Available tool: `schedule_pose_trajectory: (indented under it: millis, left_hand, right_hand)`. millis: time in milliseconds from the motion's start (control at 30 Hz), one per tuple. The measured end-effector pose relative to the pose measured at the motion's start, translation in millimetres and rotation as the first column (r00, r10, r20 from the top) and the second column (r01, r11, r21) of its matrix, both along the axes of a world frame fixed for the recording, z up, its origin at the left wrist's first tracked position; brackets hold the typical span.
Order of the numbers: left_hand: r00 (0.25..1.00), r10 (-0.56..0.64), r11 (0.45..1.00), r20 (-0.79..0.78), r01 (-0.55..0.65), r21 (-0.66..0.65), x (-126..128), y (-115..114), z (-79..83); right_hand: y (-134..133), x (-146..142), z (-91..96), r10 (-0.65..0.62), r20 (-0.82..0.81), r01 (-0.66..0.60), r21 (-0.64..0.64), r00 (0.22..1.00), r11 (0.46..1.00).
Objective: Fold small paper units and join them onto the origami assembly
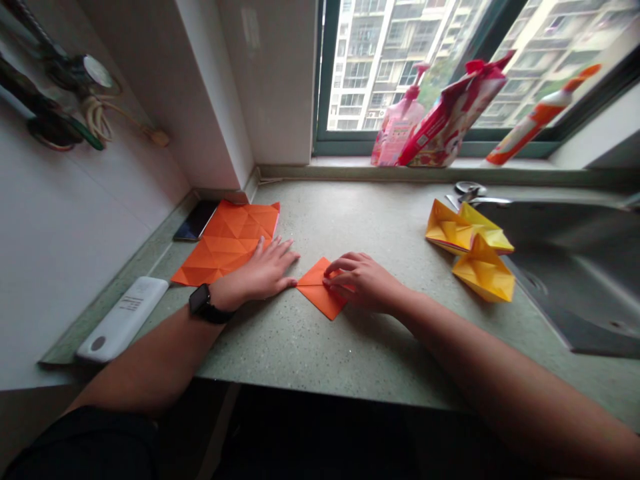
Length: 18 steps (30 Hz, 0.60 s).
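A small folded sheet of orange origami paper [323, 301] lies flat on the counter, its corners pointing out like a diamond and a crease line across its middle. My right hand [367, 281] rests over its right part, fingers bent and pressed together at the crease; what the fingertips pinch is hidden. My left hand [267, 270] is spread flat, with its thumb tip at the paper's left corner. Beneath and beyond the left fingers lies a larger creased orange sheet [220, 243].
Yellow folded paper pieces [483, 270] stand at the right beside the steel sink [590, 280]. A dark phone [196, 221] and a white power bank [123, 320] lie at the left. A pink pump bottle [397, 130], a red bag [453, 117] and an orange-white bottle [530, 127] line the windowsill.
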<state>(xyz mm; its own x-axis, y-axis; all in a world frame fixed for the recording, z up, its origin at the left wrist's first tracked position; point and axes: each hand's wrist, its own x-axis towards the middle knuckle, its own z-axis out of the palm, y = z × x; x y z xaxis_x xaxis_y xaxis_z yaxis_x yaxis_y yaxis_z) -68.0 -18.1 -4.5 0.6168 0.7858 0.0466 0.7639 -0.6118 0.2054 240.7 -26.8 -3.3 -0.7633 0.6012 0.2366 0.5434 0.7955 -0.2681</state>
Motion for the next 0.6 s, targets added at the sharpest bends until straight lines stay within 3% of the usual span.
schedule_pose_trajectory:
  millis: [200,400,500,600]
  left_hand:
    - [0.975,-0.065,0.997,0.214,0.054,0.057,17,-2,8.9]
    - [0.976,-0.082,0.996,0.200,0.071,0.061,31,-7,-3.3]
    - [0.974,-0.073,0.997,0.217,0.068,0.028,31,-6,-5.2]
    - [0.974,-0.057,0.998,0.219,0.057,0.005,31,-5,-4.1]
  right_hand:
    - [0,-2,-3.9,-0.008,-0.026,0.007,-0.006,1.000,1.000]
    - [4,1,-9.2,-0.025,-0.093,0.024,-0.014,0.995,1.000]
    - [6,4,-10.0,-0.195,-0.127,0.200,0.027,0.973,0.979]
    - [6,6,-9.8,-0.362,-0.053,0.365,0.078,0.931,0.928]
